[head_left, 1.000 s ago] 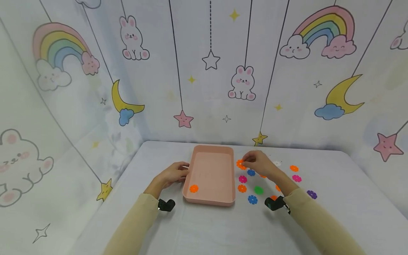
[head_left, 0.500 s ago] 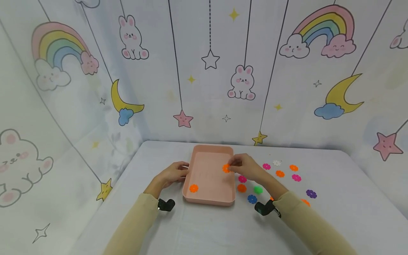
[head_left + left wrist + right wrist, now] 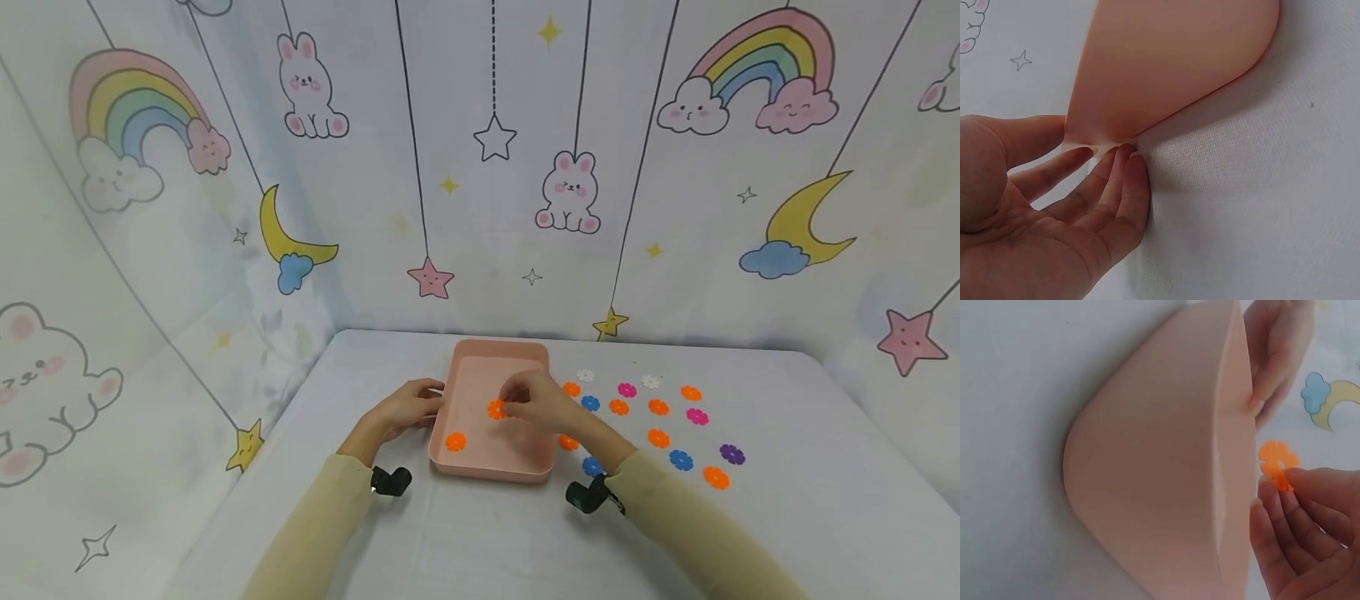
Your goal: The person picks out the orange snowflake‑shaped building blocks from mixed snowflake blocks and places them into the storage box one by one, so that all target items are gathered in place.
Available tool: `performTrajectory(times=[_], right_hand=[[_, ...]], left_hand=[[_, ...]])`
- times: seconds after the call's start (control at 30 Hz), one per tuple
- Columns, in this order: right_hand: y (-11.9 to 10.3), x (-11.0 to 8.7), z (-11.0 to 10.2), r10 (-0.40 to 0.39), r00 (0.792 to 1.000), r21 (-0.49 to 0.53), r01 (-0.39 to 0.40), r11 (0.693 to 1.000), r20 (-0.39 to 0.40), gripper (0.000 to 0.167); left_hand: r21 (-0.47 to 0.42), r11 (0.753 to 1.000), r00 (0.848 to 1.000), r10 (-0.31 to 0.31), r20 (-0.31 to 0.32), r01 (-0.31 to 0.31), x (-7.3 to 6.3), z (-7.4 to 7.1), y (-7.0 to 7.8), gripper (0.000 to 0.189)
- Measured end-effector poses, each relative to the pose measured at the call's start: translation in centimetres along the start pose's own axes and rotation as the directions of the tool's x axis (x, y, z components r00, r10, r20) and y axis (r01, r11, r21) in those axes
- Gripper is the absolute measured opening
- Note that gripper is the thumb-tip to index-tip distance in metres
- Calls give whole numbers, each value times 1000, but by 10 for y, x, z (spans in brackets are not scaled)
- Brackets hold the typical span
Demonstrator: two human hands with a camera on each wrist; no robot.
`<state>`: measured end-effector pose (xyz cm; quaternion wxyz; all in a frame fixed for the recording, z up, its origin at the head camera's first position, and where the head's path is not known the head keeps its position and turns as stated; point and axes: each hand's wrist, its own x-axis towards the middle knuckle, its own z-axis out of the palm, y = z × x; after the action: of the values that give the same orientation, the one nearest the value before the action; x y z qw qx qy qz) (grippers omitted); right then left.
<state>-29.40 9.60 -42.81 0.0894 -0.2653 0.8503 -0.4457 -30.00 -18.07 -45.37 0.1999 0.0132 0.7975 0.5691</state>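
A pink rectangular tray [image 3: 480, 367] lies on the white-covered table. My left hand [image 3: 408, 407] holds its left side; in the left wrist view the thumb reaches the rim and the other fingers curl against the outer wall. Over the tray, my right hand [image 3: 542, 403] pinches an orange flower-shaped plastic disc [image 3: 1277, 461] between thumb and fingers, above rim height in the right wrist view. Another orange disc [image 3: 455, 442] lies in the tray's near left corner.
Several notched discs are scattered right of the tray: a purple disc [image 3: 732, 454], a blue disc [image 3: 681, 460], a white disc [image 3: 651, 382], a pink disc [image 3: 697, 416] and more orange ones. The right forearm hides part of that area. A patterned cloth backdrop [image 3: 495, 208] stands behind the table.
My right hand has moved left from the scattered discs, across the tray's right rim, carrying the orange disc over the tray. The left hand has stayed at the tray's left side.
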Motion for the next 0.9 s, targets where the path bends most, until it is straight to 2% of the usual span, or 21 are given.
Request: performTrajectory(times=[0.13, 0.37, 0.6, 0.9], right_hand=[[-2, 2, 9, -11, 1000, -28, 11, 1000, 9, 7], [-6, 0, 24, 33, 998, -86, -29, 996, 48, 8], [-6, 0, 36, 41, 995, -143, -28, 989, 93, 4], [-5, 3, 44, 58, 993, -156, -41, 987, 101, 4]], left_hand=[[10, 1000, 1000, 4, -2, -4, 0, 0, 0, 46], [17, 1000, 1000, 15, 13, -15, 2, -2, -2, 46], [18, 999, 999, 26, 23, -26, 1, -3, -1, 46], [13, 1000, 999, 26, 20, -26, 0, -1, -1, 46]])
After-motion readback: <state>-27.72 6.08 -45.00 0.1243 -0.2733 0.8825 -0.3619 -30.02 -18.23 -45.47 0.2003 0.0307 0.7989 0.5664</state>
